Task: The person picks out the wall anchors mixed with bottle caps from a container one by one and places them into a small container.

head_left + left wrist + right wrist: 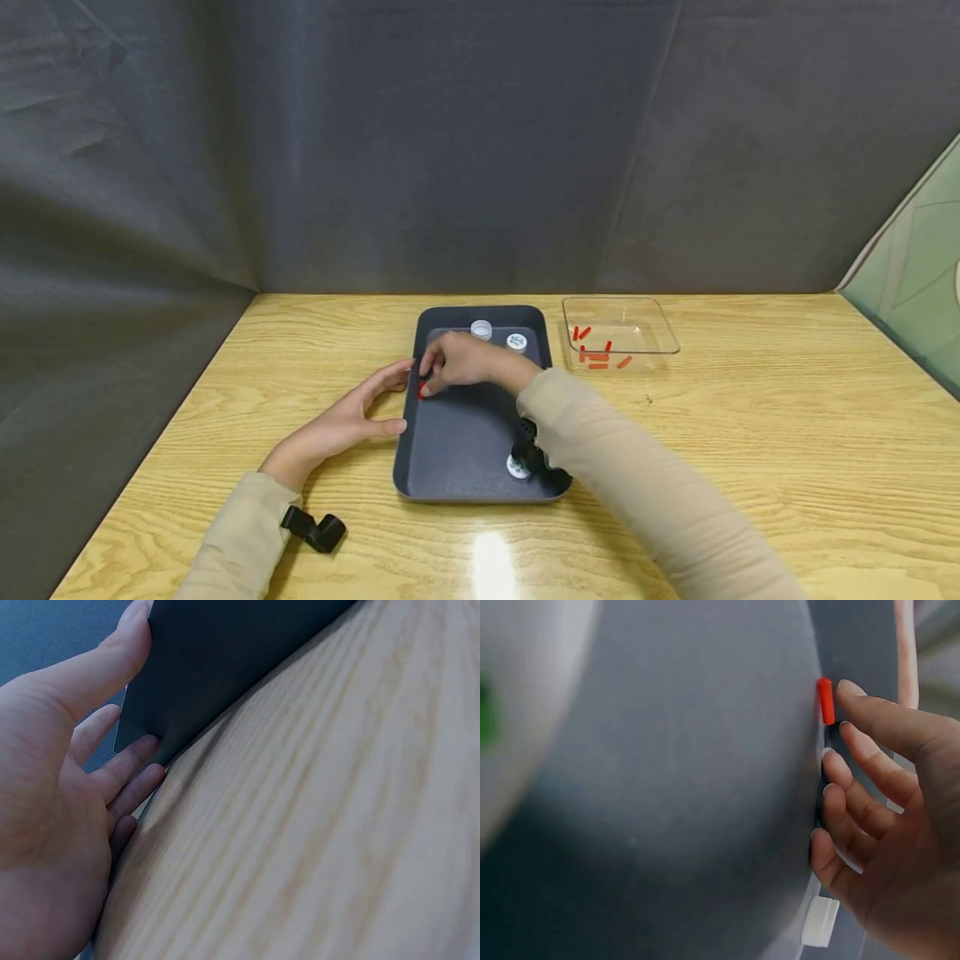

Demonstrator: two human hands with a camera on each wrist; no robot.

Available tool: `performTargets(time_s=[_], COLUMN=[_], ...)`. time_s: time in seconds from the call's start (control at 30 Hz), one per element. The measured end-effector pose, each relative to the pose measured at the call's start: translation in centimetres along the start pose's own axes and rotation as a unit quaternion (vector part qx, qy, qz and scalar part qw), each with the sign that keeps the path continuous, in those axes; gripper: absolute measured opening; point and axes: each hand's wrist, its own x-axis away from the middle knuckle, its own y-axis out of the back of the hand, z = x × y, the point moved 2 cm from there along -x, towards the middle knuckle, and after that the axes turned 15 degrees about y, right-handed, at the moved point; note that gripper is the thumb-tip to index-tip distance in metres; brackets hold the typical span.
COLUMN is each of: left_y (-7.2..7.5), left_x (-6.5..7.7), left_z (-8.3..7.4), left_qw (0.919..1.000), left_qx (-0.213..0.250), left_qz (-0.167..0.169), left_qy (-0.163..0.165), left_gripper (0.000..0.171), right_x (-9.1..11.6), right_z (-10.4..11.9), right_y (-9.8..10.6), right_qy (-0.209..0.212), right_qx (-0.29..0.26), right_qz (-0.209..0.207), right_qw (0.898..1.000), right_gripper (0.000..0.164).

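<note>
My right hand (463, 360) reaches over the dark grey tray (465, 492) to its left side. Its thumb and forefinger are beside a small red stick-shaped piece (826, 701) at the tray's left wall. In the right wrist view the piece shows just past the fingertips, not between them; whether they touch it is unclear. The fingers are loosely bent. My left hand (341, 429) is at the tray's outer left side, thumb and fingers spread. In the left wrist view, its thumb and fingertips rest against the tray wall.
A clear plastic box (667, 342) with several red pieces (598, 357) stands right of the tray. In the tray are a clear round container (481, 330) and two white patterned lids or jars, one at the back (517, 342), one at the front (517, 467) partly behind my right wrist camera.
</note>
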Motion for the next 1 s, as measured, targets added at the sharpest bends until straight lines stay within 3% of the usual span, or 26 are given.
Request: performTargets(time_s=[0.23, 0.67, 0.8, 1.0], left_y=[0.02, -0.03, -0.04, 0.03], left_x=[0.07, -0.01, -0.03, -0.13], left_z=[-0.08, 0.0, -0.02, 0.09], left_qw=[0.9999, 1.0, 1.0, 1.0], left_qx=[0.003, 0.0, 0.001, 0.002], left_qz=[-0.002, -0.004, -0.004, -0.003], left_qy=[0.012, -0.002, -0.005, -0.004], left_gripper=[0.08, 0.08, 0.08, 0.08], right_x=[-0.13, -0.41, -0.41, -0.11], right_z=[0.21, 0.37, 0.21, 0.08], right_y=[-0.38, -0.74, -0.64, 0.07], right_qy=[-0.01, -0.046, -0.036, -0.006], right_qx=[0.044, 0.094, 0.079, 0.011], right_qz=[0.002, 0.01, 0.014, 0.025], right_qw=[0.999, 0.994, 0.996, 1.0], right_gripper=[0.027, 0.026, 0.024, 0.019])
